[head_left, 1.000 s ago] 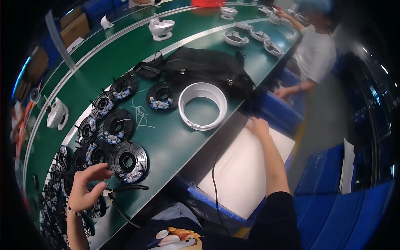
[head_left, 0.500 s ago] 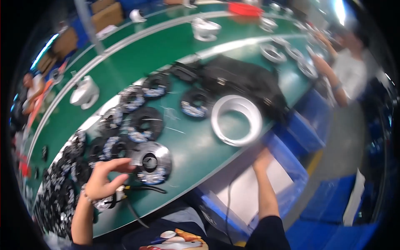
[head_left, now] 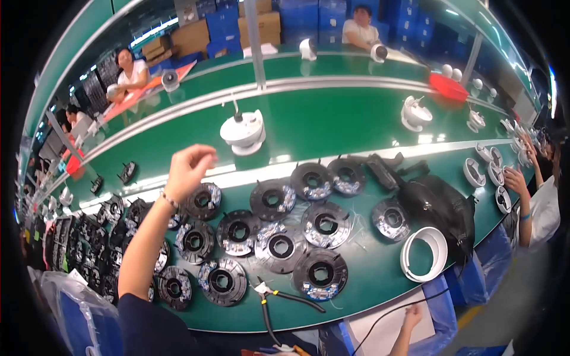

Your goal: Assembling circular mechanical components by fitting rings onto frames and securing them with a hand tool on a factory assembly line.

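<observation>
My left hand (head_left: 191, 171) is raised over the bench's far edge strip, close to a white dome camera housing (head_left: 244, 132) with a short black stem on top. Its fingers are loosely bent, with nothing visible in them; it does not touch the housing. Below it lie several round black discs with circuit boards, one being a disc (head_left: 205, 200) beside my wrist. My right hand (head_left: 411, 317) hangs low over a blue bin (head_left: 446, 320) with a pale sheet inside. Its fingers are loosely curled and a black cable (head_left: 380, 320) passes beside them; I see nothing held.
Yellow-and-black pliers (head_left: 265, 292) lie near the front edge. On the right are a white ring (head_left: 404, 255) and a black bag (head_left: 436, 207). Another white housing (head_left: 415, 113) stands on the green belt (head_left: 332, 113). Co-workers sit across and at the right.
The view has swung to the left and up. My left hand has gone from beside a disc to the far edge strip near the white housing. My right hand remains over the bin.
</observation>
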Demonstrator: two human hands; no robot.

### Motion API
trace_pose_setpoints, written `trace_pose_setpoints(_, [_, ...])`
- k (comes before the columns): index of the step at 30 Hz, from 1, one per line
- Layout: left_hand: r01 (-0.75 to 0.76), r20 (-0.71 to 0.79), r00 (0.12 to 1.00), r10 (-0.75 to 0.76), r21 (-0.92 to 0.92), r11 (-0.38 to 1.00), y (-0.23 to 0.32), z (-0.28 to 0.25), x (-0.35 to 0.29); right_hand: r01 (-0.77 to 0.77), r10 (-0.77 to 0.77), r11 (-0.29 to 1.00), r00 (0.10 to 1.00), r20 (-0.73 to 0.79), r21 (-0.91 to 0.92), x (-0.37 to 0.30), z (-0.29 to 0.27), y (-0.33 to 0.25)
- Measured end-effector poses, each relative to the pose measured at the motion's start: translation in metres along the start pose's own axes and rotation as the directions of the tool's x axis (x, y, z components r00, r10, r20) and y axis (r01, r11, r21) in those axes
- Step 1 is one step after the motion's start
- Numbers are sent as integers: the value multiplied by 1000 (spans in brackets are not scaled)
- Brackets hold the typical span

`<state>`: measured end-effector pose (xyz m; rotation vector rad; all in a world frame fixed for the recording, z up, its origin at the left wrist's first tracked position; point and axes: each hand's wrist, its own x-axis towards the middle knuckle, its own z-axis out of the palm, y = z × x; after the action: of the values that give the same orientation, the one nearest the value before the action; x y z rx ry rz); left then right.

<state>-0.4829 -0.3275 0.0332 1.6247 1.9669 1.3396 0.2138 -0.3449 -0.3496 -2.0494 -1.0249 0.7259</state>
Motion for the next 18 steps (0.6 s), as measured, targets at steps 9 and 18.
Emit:
trace_pose_setpoints(9, [-212,188,963,194,83,974,17,2,13,784,-795,602,573,197,148,-262,-23,-335])
trace_pose_setpoints(18, [-368,-58,928,368,5,930,-7,-64,-16,946,-639,322,206,742,15,-319,46,-411])
